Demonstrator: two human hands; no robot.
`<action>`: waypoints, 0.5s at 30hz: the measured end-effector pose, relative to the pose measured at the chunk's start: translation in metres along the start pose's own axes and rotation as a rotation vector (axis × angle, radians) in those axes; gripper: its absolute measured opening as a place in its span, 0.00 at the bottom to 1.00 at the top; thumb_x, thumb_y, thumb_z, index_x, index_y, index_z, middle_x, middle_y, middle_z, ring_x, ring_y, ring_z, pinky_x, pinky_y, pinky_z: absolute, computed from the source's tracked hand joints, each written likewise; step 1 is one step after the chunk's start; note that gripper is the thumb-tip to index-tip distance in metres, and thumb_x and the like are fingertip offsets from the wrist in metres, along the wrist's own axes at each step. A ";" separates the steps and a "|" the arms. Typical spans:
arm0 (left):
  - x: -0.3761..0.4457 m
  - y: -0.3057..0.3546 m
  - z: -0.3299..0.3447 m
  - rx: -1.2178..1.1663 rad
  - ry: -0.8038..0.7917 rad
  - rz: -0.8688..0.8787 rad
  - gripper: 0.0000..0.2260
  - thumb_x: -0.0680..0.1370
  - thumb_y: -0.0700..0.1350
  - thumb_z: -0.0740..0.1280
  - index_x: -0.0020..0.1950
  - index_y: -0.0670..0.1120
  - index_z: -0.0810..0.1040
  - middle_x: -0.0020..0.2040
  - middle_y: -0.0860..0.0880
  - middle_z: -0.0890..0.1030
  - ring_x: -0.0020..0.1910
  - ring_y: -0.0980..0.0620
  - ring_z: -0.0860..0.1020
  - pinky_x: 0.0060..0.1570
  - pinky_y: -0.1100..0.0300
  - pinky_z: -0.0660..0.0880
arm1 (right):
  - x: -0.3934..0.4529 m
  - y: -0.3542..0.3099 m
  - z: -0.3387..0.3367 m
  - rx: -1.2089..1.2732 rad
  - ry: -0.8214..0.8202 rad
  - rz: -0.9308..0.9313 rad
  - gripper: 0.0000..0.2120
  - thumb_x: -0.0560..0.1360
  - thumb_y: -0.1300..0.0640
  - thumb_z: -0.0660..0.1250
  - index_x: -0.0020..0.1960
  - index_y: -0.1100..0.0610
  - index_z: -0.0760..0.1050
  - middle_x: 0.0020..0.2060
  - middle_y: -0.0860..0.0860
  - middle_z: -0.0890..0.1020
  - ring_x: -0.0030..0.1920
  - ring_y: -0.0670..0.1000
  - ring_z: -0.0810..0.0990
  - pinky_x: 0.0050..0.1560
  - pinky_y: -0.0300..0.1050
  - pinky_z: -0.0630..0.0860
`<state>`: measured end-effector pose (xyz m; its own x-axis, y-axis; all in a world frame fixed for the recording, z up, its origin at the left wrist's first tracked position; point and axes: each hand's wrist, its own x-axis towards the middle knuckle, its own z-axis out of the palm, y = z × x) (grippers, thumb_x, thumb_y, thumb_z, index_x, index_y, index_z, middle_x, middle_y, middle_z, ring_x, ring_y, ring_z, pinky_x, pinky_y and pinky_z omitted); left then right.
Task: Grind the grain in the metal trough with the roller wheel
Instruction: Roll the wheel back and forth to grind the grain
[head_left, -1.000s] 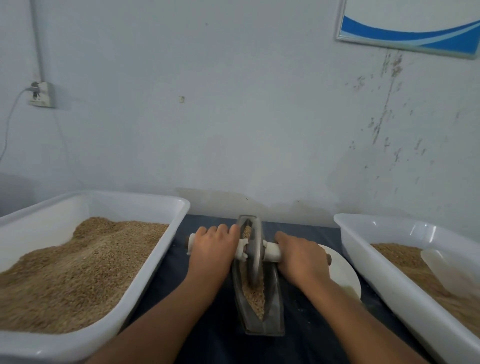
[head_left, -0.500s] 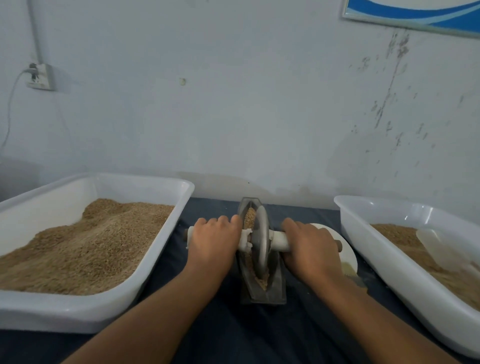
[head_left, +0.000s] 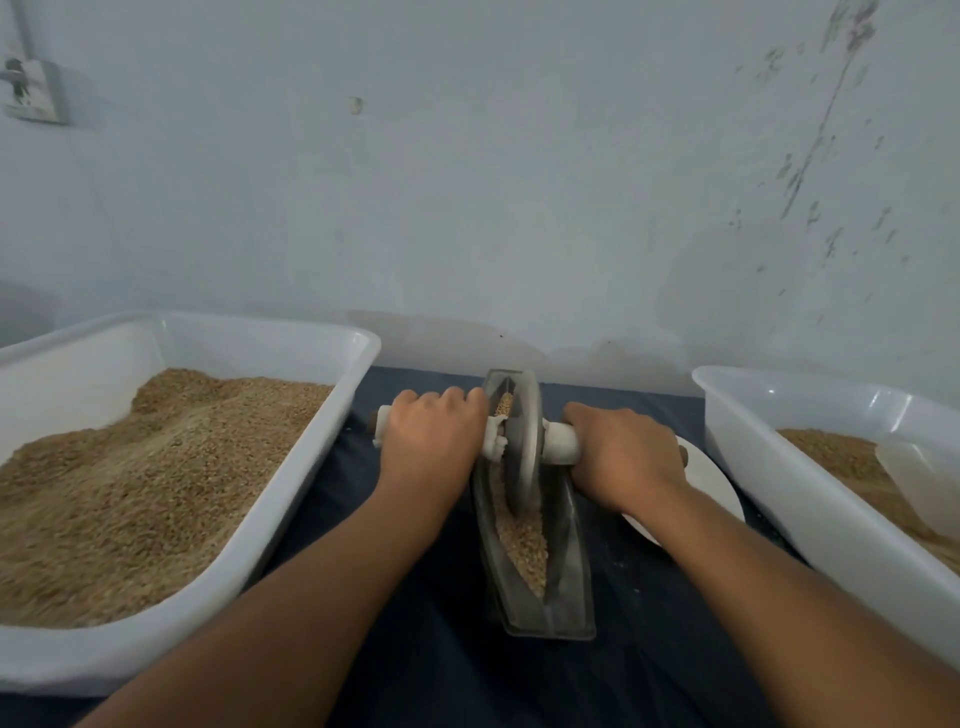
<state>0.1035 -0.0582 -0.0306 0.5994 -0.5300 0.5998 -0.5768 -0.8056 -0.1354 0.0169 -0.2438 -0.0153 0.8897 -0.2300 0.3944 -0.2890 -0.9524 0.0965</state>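
The roller wheel (head_left: 522, 441) is being held upright in the metal trough (head_left: 535, 519), in the trough's farther half, its rim being pressed into the grain (head_left: 522, 545). The white axle handle (head_left: 563, 441) is being gripped on both sides of the wheel: the left hand (head_left: 431, 441) is being kept closed around the handle to the left of the wheel, and the right hand (head_left: 623, 454) is being kept closed around it to the right, so each grip is wrapped fully on the handle.

The trough is lying on the dark-covered worktop (head_left: 415, 597), lengthwise away from the person. To the left of the trough a large white tub (head_left: 358, 358) heaped with grain is standing; to the right of the trough a second white tub (head_left: 779, 467) with less grain is standing, and a white plate (head_left: 711, 488) is showing between that tub and the trough, partly hidden under the right hand.

The grinding is judged to be under way but far from finished. The grain in the trough's nearer half is being seen as whole kernels, with no fine meal showing; a little grain is also lying at the far tip beyond the wheel. Many more passes along the whole trough are judged to be needed, the nearer half especially.
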 end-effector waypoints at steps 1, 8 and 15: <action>0.004 -0.001 0.003 0.000 0.009 0.002 0.13 0.78 0.45 0.66 0.45 0.50 0.61 0.39 0.53 0.71 0.38 0.51 0.75 0.41 0.56 0.62 | 0.006 0.002 0.000 0.012 -0.037 -0.009 0.09 0.70 0.50 0.68 0.45 0.44 0.67 0.34 0.44 0.74 0.34 0.50 0.72 0.29 0.43 0.58; 0.028 -0.006 0.024 0.009 0.062 0.007 0.12 0.77 0.44 0.65 0.43 0.50 0.61 0.36 0.53 0.68 0.34 0.50 0.73 0.39 0.55 0.60 | 0.049 0.011 0.001 0.046 -0.272 -0.076 0.09 0.69 0.47 0.69 0.42 0.41 0.69 0.40 0.42 0.77 0.42 0.50 0.77 0.34 0.43 0.67; 0.045 -0.007 0.036 0.014 0.130 0.013 0.09 0.77 0.44 0.66 0.42 0.51 0.66 0.35 0.52 0.73 0.33 0.49 0.74 0.37 0.55 0.65 | 0.074 0.018 0.004 0.118 -0.378 -0.109 0.10 0.68 0.49 0.72 0.45 0.41 0.72 0.41 0.43 0.78 0.43 0.49 0.78 0.37 0.43 0.70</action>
<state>0.1543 -0.0858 -0.0313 0.5149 -0.5020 0.6949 -0.5755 -0.8032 -0.1539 0.0792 -0.2784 0.0125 0.9865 -0.1626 0.0215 -0.1628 -0.9867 0.0049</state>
